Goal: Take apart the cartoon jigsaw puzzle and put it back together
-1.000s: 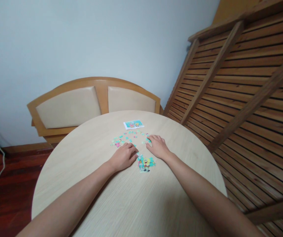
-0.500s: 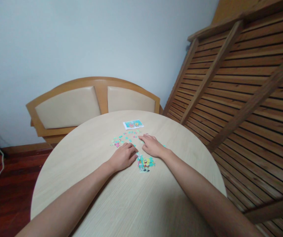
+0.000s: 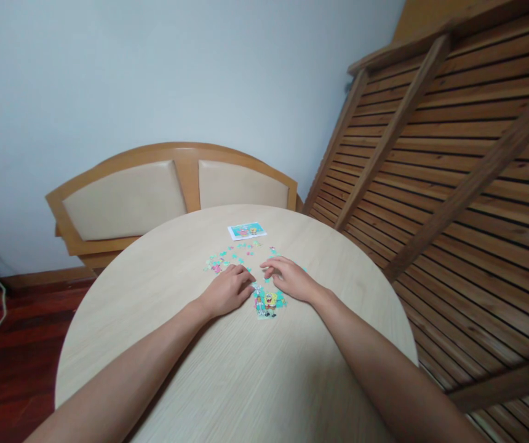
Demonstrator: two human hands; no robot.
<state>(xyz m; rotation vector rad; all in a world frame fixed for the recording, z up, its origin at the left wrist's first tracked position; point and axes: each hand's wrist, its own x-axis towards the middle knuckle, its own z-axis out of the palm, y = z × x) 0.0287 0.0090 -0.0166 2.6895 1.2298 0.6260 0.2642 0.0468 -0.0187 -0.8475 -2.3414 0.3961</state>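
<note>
resting beside the joined puzzle section [image 3: 270,301], the left hand [image 3: 227,289] perhaps steadies its edge; i cannot tell whether it pinches anything. the right hand [image 3: 293,279] hovers just beyond, fingers parted. loose pieces [image 3: 217,269] lie farther out, likely for easy reach, near the picture card [image 3: 247,231].

Table [image 3: 246,381]: round, pale. Lying on it: part-joined puzzle [image 3: 270,301], flat; loose pieces [image 3: 216,269], scattered farther off, mostly left; card [image 3: 246,231], far side.

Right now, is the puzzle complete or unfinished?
Unfinished: a joined section lies by the left hand, while loose pieces lie scattered farther across the table.
</note>
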